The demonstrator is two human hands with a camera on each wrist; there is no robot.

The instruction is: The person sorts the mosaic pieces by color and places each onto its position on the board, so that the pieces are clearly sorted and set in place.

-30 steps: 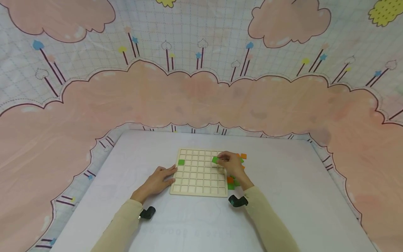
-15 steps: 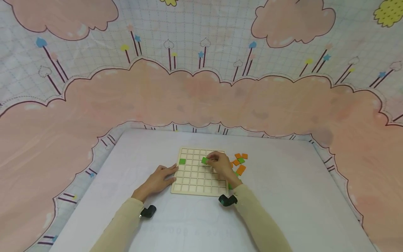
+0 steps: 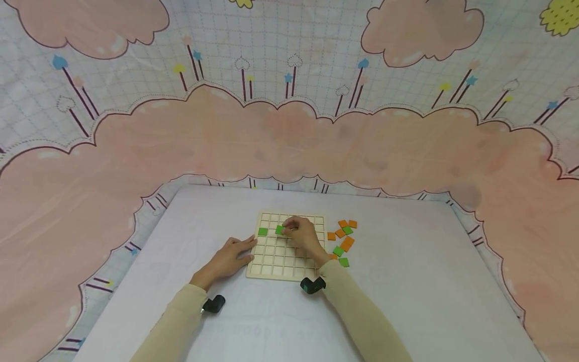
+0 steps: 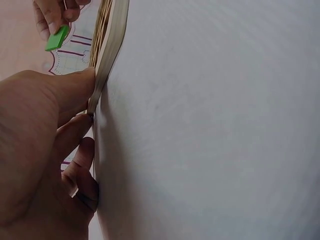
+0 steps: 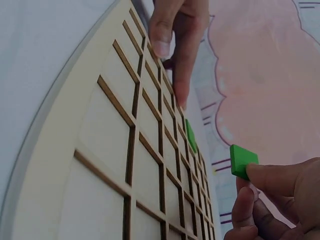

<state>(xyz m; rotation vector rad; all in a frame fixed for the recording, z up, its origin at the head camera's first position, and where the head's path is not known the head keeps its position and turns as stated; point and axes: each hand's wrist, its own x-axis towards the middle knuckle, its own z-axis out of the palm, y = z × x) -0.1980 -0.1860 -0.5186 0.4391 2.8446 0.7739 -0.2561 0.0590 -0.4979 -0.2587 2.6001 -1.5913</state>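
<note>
A pale wooden board (image 3: 279, 259) with a grid of recessed squares lies on the table. My right hand (image 3: 304, 237) pinches a green square tile (image 5: 242, 159) between thumb and fingers, tilted and held over the upper part of the board. Another green tile (image 3: 263, 232) sits in a cell near the board's left edge, in the second row from the far side. My left hand (image 3: 227, 257) rests by that edge with fingers spread; its thumb (image 4: 75, 92) and fingertips touch the frame.
Loose orange tiles (image 3: 347, 244) and green tiles (image 3: 338, 251) are scattered just right of the board, some close to the right forearm. White cloth covers the table (image 3: 420, 271). A patterned curtain (image 3: 289, 146) surrounds its far and side edges.
My right hand has moved left across the board, carrying the green tile from the right side toward the tile lying in the grid. The left hand keeps its place at the board's edge.
</note>
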